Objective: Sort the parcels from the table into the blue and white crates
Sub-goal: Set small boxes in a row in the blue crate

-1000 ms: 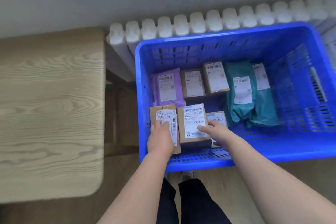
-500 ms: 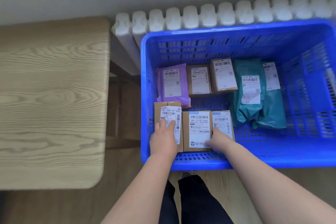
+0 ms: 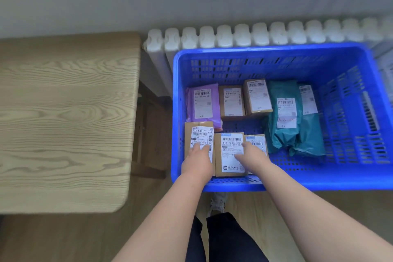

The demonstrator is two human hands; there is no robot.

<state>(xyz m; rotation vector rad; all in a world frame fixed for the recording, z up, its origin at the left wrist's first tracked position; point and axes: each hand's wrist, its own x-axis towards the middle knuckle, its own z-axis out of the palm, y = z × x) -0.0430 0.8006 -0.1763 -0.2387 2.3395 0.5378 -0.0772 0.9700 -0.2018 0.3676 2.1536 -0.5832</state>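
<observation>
The wooden table [image 3: 63, 123] stood left of the blue crate [image 3: 276, 51]. In the crate's near-left corner, the left hand [image 3: 197, 162] lay flat with straight fingers on the labelled cardboard box [image 3: 200, 133], gripping nothing. Just right of it, the right hand [image 3: 253, 157] rested released across the middle box [image 3: 225, 155] and the small box [image 3: 256, 140]. These cartons appeared light, stiff and smooth, best taken by opposite side edges, whereas the teal mailers [image 3: 308, 132] in the crate's right half looked soft, likely to sag, and suited to a grasp across the middle.
</observation>
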